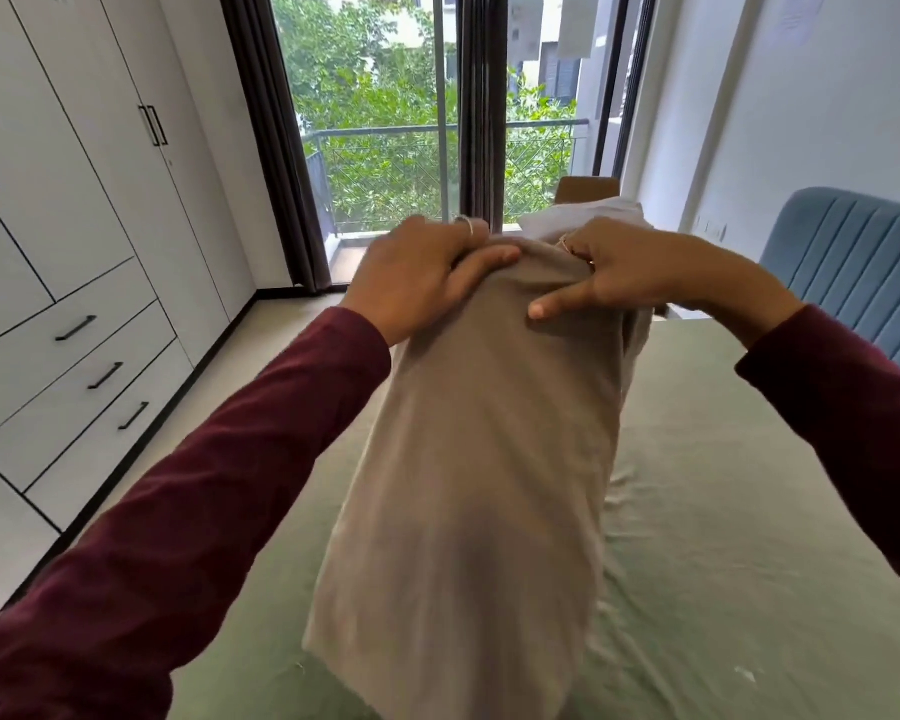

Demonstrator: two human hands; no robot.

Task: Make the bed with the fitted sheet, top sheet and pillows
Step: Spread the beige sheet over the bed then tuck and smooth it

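A pillow stands upright on the bed in a beige pillowcase [479,459]. Its white top end [593,218] pokes out above the case's open edge. My left hand [422,272] grips the case's upper rim on the left side, thumb lying across the fabric. My right hand [640,272] grips the rim on the right, with the thumb pointing left over the cloth. A pale green fitted sheet [723,511] covers the mattress under the pillow, slightly wrinkled.
A blue padded headboard [863,262] stands at the right. White wardrobe doors and drawers [74,304] line the left wall across a strip of floor. Behind the pillow are a glass balcony door with dark curtains [479,122] and a brown box [588,189].
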